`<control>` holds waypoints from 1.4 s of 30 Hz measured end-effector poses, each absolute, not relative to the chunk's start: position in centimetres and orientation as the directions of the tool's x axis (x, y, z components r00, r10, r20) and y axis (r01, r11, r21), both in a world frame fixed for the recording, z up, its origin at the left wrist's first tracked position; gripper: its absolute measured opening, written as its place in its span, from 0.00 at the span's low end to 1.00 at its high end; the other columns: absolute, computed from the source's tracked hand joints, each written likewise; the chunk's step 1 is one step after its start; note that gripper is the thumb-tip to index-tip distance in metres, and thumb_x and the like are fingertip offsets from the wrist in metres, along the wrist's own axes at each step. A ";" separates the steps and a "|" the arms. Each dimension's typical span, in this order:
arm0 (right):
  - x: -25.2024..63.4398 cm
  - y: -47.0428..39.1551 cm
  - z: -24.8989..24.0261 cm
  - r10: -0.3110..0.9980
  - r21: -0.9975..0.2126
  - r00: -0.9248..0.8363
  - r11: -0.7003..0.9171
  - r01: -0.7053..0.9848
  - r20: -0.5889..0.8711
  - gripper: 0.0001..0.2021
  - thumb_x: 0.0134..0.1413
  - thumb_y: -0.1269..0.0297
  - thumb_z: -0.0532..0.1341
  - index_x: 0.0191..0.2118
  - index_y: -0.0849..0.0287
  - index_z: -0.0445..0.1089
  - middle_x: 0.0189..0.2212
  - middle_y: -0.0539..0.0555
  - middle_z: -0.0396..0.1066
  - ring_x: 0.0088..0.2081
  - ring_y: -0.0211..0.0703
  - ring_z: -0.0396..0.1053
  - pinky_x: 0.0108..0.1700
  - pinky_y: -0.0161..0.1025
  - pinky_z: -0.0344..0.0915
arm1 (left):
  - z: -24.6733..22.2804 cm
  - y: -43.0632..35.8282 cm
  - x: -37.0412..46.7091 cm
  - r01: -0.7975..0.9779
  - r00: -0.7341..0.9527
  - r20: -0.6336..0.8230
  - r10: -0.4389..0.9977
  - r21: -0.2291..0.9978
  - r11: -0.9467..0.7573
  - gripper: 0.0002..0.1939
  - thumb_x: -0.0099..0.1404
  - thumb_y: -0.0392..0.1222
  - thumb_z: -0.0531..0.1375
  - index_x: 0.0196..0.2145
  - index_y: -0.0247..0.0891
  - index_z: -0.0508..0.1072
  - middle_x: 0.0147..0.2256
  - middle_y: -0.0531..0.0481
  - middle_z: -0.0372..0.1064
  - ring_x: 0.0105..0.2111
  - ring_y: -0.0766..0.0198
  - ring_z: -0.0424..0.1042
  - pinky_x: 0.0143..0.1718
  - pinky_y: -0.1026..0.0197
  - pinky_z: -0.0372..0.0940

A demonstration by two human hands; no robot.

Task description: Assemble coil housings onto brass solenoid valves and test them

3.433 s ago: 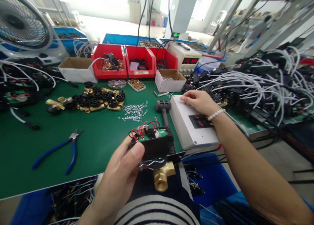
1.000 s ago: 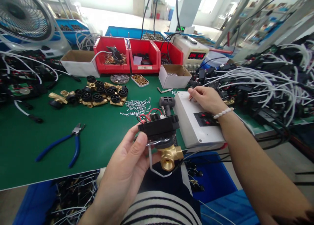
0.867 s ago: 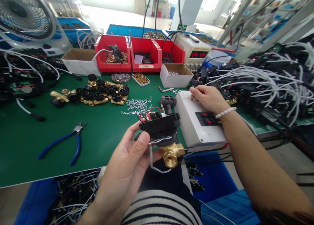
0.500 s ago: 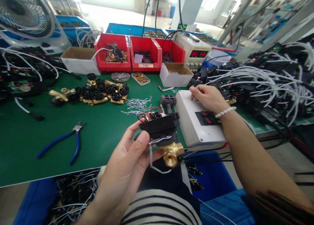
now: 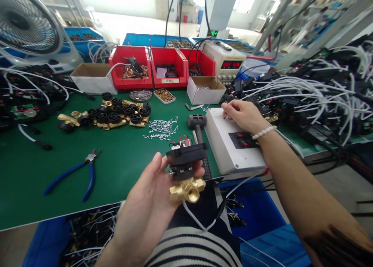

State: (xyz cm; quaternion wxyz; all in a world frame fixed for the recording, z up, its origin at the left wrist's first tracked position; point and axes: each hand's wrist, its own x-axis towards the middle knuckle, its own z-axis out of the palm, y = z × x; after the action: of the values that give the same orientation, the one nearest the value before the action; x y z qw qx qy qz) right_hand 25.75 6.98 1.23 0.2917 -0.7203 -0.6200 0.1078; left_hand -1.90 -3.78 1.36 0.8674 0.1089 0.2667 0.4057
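My left hand (image 5: pixel 148 199) is closed around a motorized brass valve (image 5: pixel 189 189), its black actuator on top with red wires and bare inner parts showing. The brass ports face me, below the actuator. A white cable (image 5: pixel 194 218) hangs from it and runs through a black connector toward the right. My right hand (image 5: pixel 243 114) rests at the far end of a white control box (image 5: pixel 223 152), fingers pinched on a small switch lever (image 5: pixel 225 116), mostly covered by the fingertips. Black-and-red terminals (image 5: pixel 241 139) sit on the box, under the wrist.
A mallet (image 5: pixel 197 121) lies behind the valve. Wire clips (image 5: pixel 163 127), blue-handled cutters (image 5: pixel 91 158) and brass valve bodies (image 5: pixel 113 119) are on the green table. Red bins (image 5: pixel 131 83) and a power supply (image 5: pixel 223 55) stand behind; cabled units (image 5: pixel 291 92) pile at right.
My left hand has turned the valve more upright and moved it slightly left and down; the brass ports now face me. My right hand stays at the box. The power supply's red digits differ.
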 end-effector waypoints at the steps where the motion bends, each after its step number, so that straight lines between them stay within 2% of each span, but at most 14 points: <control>1: 25.8 7.0 1.2 0.955 -0.558 0.209 -0.059 0.828 0.209 0.22 0.59 0.48 0.59 0.22 0.60 0.68 0.18 0.51 0.66 0.23 0.40 0.63 0.32 0.38 0.57 | 1.5 -3.8 -1.8 -0.648 0.514 -0.378 0.770 0.418 0.637 0.21 0.74 0.49 0.50 0.47 0.29 0.76 0.45 0.34 0.76 0.43 0.54 0.77 0.45 0.55 0.75; 5: 26.0 7.2 1.0 0.954 -0.586 0.227 -0.070 0.807 0.198 0.28 0.62 0.43 0.55 0.20 0.60 0.68 0.18 0.53 0.67 0.23 0.40 0.63 0.32 0.38 0.57 | 1.5 -4.1 -1.9 -0.663 0.474 -0.374 0.797 0.445 0.602 0.23 0.74 0.51 0.50 0.41 0.33 0.79 0.40 0.38 0.77 0.40 0.55 0.78 0.44 0.55 0.76; 10: 26.1 7.5 1.0 0.961 -0.614 0.227 -0.083 0.785 0.160 0.31 0.63 0.41 0.53 0.20 0.62 0.69 0.20 0.55 0.68 0.25 0.39 0.65 0.34 0.37 0.57 | 1.0 -4.3 -2.6 -0.644 0.514 -0.323 0.795 0.466 0.606 0.24 0.74 0.53 0.50 0.45 0.34 0.79 0.42 0.39 0.77 0.42 0.56 0.78 0.48 0.54 0.74; 16: 25.9 7.3 1.1 0.955 -0.621 0.251 -0.101 0.778 0.160 0.28 0.65 0.47 0.54 0.19 0.61 0.68 0.19 0.53 0.67 0.24 0.38 0.64 0.33 0.36 0.56 | 1.5 -4.0 -2.3 -0.647 0.480 -0.313 0.820 0.505 0.572 0.27 0.75 0.49 0.44 0.42 0.32 0.80 0.39 0.38 0.78 0.40 0.57 0.79 0.45 0.56 0.75; 20: 26.0 7.2 0.8 0.956 -0.643 0.235 -0.071 0.763 0.173 0.25 0.61 0.43 0.57 0.23 0.59 0.69 0.23 0.54 0.71 0.25 0.39 0.65 0.33 0.36 0.59 | 1.7 -3.9 -1.9 -0.666 0.439 -0.321 0.839 0.511 0.544 0.30 0.76 0.48 0.41 0.39 0.31 0.81 0.36 0.36 0.78 0.37 0.56 0.79 0.41 0.56 0.76; 24: 26.7 7.4 0.3 0.966 -0.658 0.175 -0.008 0.753 0.189 0.23 0.56 0.42 0.59 0.25 0.57 0.69 0.27 0.55 0.74 0.26 0.41 0.66 0.35 0.38 0.63 | 1.7 -4.1 -2.0 -0.685 0.428 -0.324 0.844 0.493 0.537 0.31 0.76 0.47 0.40 0.38 0.33 0.81 0.36 0.38 0.78 0.37 0.58 0.79 0.42 0.55 0.75; 27: 27.0 7.6 0.1 0.972 -0.631 0.165 -0.021 0.775 0.170 0.21 0.57 0.44 0.59 0.26 0.58 0.70 0.27 0.56 0.75 0.27 0.42 0.67 0.35 0.40 0.63 | 1.8 -4.3 -2.1 -0.675 0.442 -0.314 0.840 0.500 0.543 0.33 0.76 0.48 0.38 0.36 0.34 0.81 0.34 0.40 0.78 0.36 0.59 0.79 0.42 0.54 0.75; 30: 27.1 7.6 0.1 0.971 -0.615 0.169 -0.028 0.788 0.172 0.19 0.58 0.47 0.59 0.27 0.58 0.71 0.27 0.56 0.75 0.27 0.43 0.68 0.35 0.40 0.63 | 1.7 -4.3 -2.1 -0.671 0.465 -0.292 0.836 0.500 0.548 0.33 0.76 0.50 0.39 0.38 0.32 0.81 0.34 0.38 0.77 0.36 0.58 0.79 0.43 0.54 0.75; 34: 26.9 7.5 0.3 0.970 -0.611 0.183 -0.047 0.790 0.161 0.16 0.59 0.53 0.58 0.27 0.59 0.71 0.28 0.55 0.75 0.28 0.43 0.68 0.37 0.41 0.63 | 1.3 -4.0 -2.2 -0.678 0.540 -0.276 0.795 0.417 0.605 0.35 0.76 0.53 0.40 0.38 0.27 0.80 0.31 0.37 0.75 0.32 0.59 0.77 0.36 0.59 0.76; 35: 26.8 7.5 0.4 0.970 -0.608 0.186 -0.054 0.792 0.156 0.16 0.59 0.54 0.58 0.27 0.59 0.71 0.28 0.55 0.75 0.28 0.43 0.68 0.38 0.41 0.63 | 1.2 -3.9 -2.2 -0.685 0.569 -0.260 0.780 0.375 0.624 0.33 0.76 0.52 0.41 0.38 0.26 0.80 0.31 0.37 0.74 0.32 0.59 0.76 0.34 0.60 0.76; 37: 26.8 7.5 0.5 0.970 -0.598 0.190 -0.064 0.799 0.150 0.15 0.58 0.54 0.58 0.27 0.59 0.71 0.28 0.55 0.74 0.28 0.43 0.68 0.38 0.41 0.62 | 1.0 -3.8 -2.2 -0.695 0.617 -0.230 0.753 0.290 0.658 0.24 0.74 0.48 0.50 0.39 0.25 0.78 0.31 0.39 0.71 0.32 0.59 0.74 0.29 0.61 0.75; 39: 26.7 7.4 0.6 0.971 -0.588 0.190 -0.069 0.806 0.146 0.15 0.58 0.54 0.58 0.27 0.59 0.71 0.28 0.55 0.74 0.28 0.43 0.67 0.38 0.41 0.62 | 0.9 -3.9 -2.1 -0.697 0.646 -0.218 0.731 0.223 0.682 0.14 0.66 0.42 0.60 0.39 0.24 0.77 0.30 0.43 0.68 0.32 0.61 0.71 0.27 0.63 0.73; 42: 26.5 7.4 0.7 0.971 -0.580 0.185 -0.064 0.812 0.152 0.15 0.57 0.54 0.58 0.27 0.59 0.71 0.27 0.55 0.74 0.28 0.44 0.68 0.37 0.42 0.62 | 0.7 -4.0 -2.0 -0.684 0.689 -0.175 0.703 0.160 0.711 0.14 0.60 0.39 0.65 0.41 0.24 0.77 0.28 0.47 0.64 0.28 0.66 0.67 0.26 0.67 0.71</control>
State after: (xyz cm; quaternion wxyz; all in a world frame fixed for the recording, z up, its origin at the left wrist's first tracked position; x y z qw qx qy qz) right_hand 26.55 7.45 0.71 0.2829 -0.7157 -0.6230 0.1401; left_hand -1.98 -4.03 0.69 0.9182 0.0411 0.1121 0.3778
